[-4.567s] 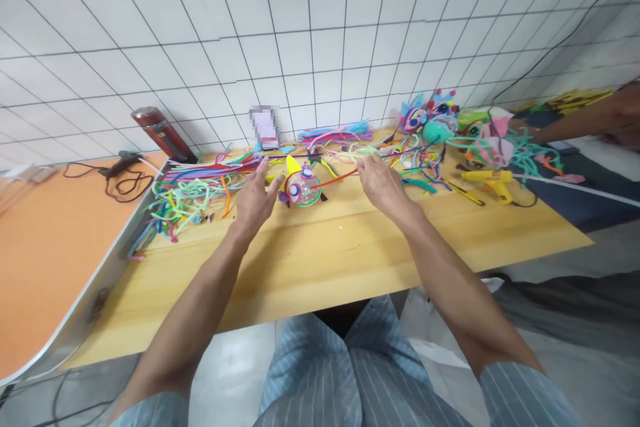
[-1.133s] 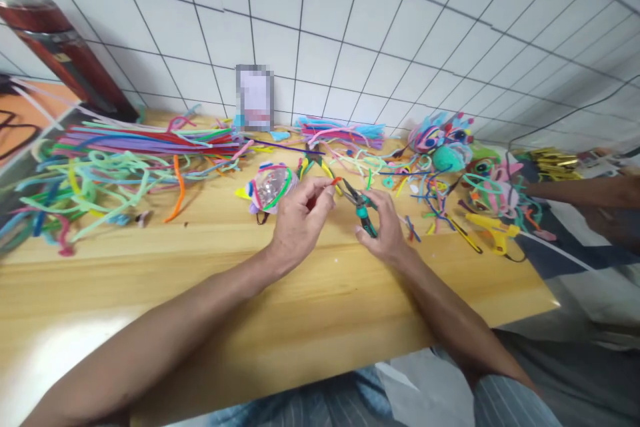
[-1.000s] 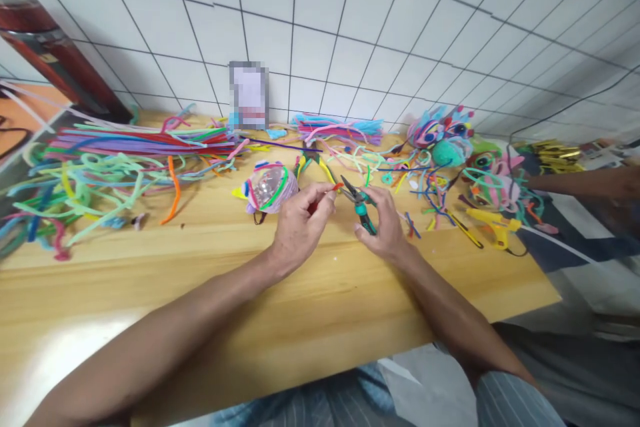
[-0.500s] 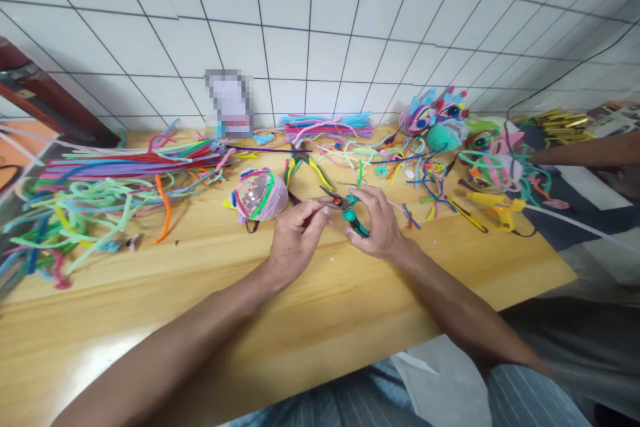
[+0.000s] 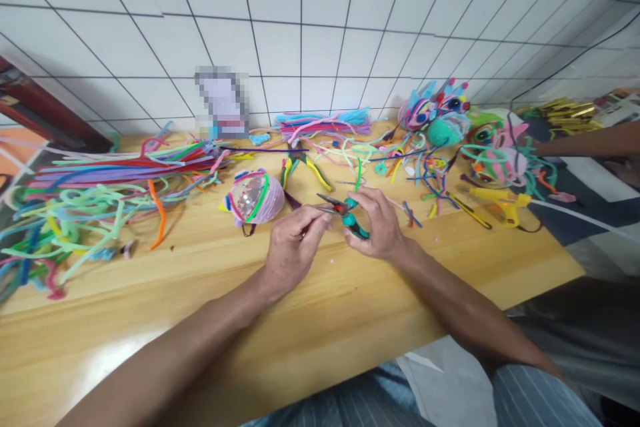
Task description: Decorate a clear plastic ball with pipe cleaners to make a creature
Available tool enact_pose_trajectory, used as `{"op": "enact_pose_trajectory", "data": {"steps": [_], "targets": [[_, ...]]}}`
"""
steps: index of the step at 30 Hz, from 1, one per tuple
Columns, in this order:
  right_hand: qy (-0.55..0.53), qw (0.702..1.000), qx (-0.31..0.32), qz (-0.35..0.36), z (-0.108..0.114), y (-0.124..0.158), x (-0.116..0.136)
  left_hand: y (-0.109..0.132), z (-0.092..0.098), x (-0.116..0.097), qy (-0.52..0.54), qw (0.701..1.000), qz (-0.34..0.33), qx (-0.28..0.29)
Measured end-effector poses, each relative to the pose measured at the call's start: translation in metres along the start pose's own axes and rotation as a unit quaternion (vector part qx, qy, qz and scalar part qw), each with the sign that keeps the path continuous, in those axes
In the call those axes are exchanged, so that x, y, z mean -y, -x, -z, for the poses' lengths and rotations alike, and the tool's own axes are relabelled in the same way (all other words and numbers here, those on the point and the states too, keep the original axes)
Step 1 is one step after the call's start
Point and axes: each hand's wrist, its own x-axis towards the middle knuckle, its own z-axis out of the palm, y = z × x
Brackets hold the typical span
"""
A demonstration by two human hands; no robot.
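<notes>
My right hand is wrapped round the teal-and-black handles of long-nose pliers, whose jaws stand apart and point left. At the jaws, my left hand is closed in a pinch; what its fingers hold is too small and hidden to make out. A round ball wrapped in lilac pipe cleaner, with green and pink bands and a clear patch, rests on the table left of my left hand. Behind the hands lie yellow-and-black pliers, their handles spread.
Bundled pipe cleaners and loose green curls cover the left side. More pipe cleaners lie by the tiled wall. Finished-looking colourful figures, a yellow glue gun and a yellow cutter knife are at right, near another person's arm.
The jaws of the long-nose pliers look wider apart and slightly lower beside my left fingers. The camera view has shifted a little; both hands keep nearly the same place.
</notes>
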Motion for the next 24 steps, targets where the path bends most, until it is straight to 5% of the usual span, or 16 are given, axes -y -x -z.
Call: {"op": "enact_pose_trajectory", "data": {"steps": [24], "targets": [[0.025,0.999,-0.036,0.032,-0.0031,-0.0029,0.0016,0.0008,0.0002,0.0018,-0.001,1.0,-0.03,-0.005]]}}
